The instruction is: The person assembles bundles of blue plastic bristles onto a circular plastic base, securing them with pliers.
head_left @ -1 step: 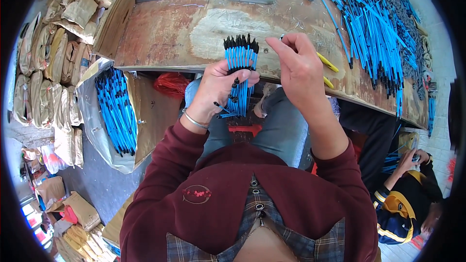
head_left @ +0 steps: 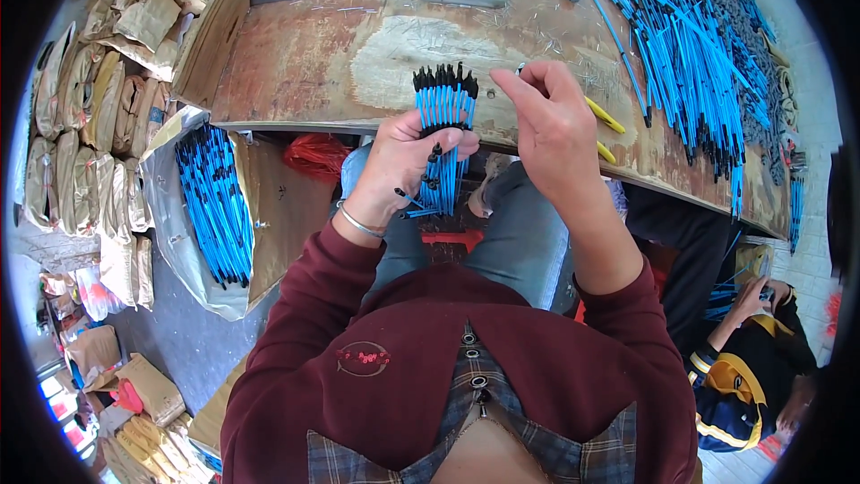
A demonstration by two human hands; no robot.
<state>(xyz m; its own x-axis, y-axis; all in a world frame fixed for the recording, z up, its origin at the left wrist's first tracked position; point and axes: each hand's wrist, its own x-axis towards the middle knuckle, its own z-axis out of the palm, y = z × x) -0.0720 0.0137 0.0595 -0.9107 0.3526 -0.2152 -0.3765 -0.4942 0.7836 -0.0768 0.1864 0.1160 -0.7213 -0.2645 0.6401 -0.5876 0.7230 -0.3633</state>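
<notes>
Blue rods (head_left: 439, 108), gripped in left hand (head_left: 401, 159), risked scattering if that hold slackened; right hand (head_left: 557, 130) curled, contents indiscernible.

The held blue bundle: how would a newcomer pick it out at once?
Find the wooden table, then the left hand at its near edge. It grips a bundle of blue, black-tipped sticks, unlike the blue pile lying on the table's right side.

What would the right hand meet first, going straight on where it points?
Ahead of the right hand, probably the worktop's pale patch; the held blue rods sit close beside that line, depth unclear.
</notes>
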